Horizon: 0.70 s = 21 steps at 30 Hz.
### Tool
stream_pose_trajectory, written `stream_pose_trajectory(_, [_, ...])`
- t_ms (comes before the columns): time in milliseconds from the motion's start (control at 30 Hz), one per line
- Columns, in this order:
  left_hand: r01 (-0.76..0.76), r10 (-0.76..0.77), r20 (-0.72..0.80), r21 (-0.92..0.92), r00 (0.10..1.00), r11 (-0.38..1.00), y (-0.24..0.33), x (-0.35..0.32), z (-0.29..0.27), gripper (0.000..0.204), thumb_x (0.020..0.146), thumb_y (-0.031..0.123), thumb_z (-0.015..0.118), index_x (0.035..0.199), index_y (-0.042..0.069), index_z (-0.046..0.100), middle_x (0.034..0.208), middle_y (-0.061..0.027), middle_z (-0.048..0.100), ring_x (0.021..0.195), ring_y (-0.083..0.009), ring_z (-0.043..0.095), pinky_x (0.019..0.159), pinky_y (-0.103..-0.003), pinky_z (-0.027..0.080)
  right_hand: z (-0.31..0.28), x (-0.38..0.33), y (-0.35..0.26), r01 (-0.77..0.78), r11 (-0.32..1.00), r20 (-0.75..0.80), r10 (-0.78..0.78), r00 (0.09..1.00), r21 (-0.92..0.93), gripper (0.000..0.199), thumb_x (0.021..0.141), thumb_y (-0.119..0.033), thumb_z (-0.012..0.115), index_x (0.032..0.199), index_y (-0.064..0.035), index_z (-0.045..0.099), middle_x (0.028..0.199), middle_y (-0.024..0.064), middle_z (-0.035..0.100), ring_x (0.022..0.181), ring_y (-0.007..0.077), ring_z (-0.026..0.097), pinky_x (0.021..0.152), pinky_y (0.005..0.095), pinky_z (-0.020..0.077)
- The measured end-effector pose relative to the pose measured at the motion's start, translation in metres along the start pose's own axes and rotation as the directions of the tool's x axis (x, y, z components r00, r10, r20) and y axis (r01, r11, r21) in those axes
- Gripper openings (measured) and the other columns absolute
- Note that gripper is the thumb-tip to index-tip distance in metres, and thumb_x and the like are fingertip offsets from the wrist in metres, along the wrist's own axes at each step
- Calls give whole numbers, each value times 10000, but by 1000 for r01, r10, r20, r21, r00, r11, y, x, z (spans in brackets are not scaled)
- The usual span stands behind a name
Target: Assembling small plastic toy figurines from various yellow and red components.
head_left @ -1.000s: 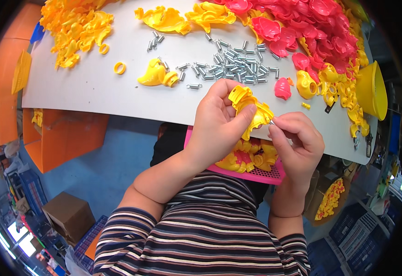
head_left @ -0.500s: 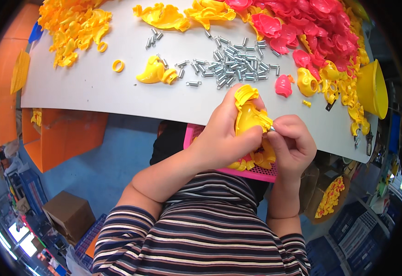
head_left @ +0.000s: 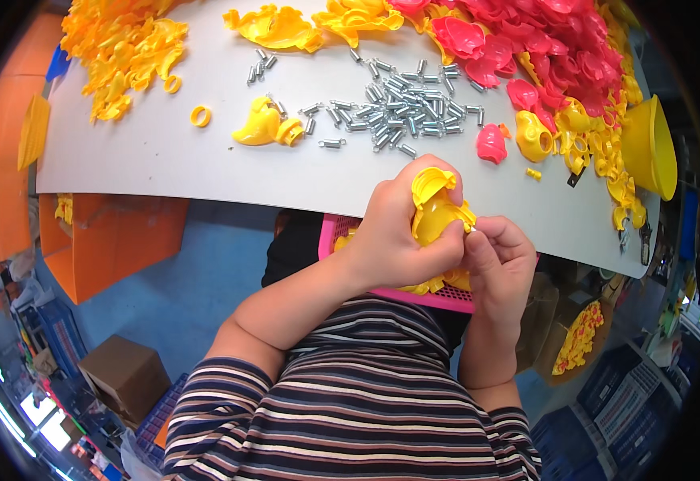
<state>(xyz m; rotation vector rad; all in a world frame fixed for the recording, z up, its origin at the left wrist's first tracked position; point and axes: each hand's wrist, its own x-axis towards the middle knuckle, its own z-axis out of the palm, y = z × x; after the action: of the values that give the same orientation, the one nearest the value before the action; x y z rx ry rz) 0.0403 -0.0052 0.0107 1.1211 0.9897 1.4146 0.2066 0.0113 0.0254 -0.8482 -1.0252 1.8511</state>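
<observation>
Right hand (head_left: 504, 263) shifted leftward, fingers pinching a metal bit (head_left: 472, 229); left hand (head_left: 402, 236) clamps a shell (head_left: 436, 215). Likely fitting; next demands careful alignment.

The shirt (head_left: 350, 393) is striped crosswise in black or dark navy, white or cream, brown and grey-blue, the bands narrow and uneven in width. Soft folds gather where it meets the lap. The left sleeve (head_left: 217, 413) and right sleeve (head_left: 515, 441) carry the same stripes, ringing the arm, and end near the elbows. Below them both forearms are bare, the left one creased near the elbow. The left hand (head_left: 406, 236) and right hand (head_left: 500, 268) are bare too. Black trousers (head_left: 295, 252) cover the lap.
</observation>
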Motion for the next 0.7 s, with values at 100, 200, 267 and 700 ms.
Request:
stream_pose_trajectory(100, [-50,50,-6,-7,999,999,3,-3,1,263,794,12,627,1010,46,481,916,-26,507,775,-58,504,677,-205,427,9,-7,-3,-22,999,-43,24,999,40,137,933,3,613,1054,62,587,943,151,682,795,186,707,744,283,597])
stream_pose_trajectory(200, [-43,44,26,-38,999,998,5,-3,2,243,805,1,615,1000,46,478,907,-22,508,765,-54,501,661,-200,423,11,-7,3,24,1000,-98,-25,995,-14,127,938,-11,616,1041,57,586,937,145,681,784,177,703,728,272,594])
stream_pose_trajectory(267, [-79,79,-16,5,997,997,0,-2,2,232,820,-22,593,1001,48,466,894,-23,512,760,-51,503,649,-198,420,8,-5,8,68,997,-115,-73,991,-48,123,940,-19,618,1033,55,586,938,146,680,782,172,701,718,268,593])
stream_pose_trajectory(700, [-67,63,-96,-36,993,997,3,-12,7,219,849,-55,551,1007,54,443,907,-47,533,769,-59,521,681,-210,443,1,7,1,-50,998,32,49,998,37,82,915,-26,660,921,21,593,842,70,641,717,112,647,693,245,572])
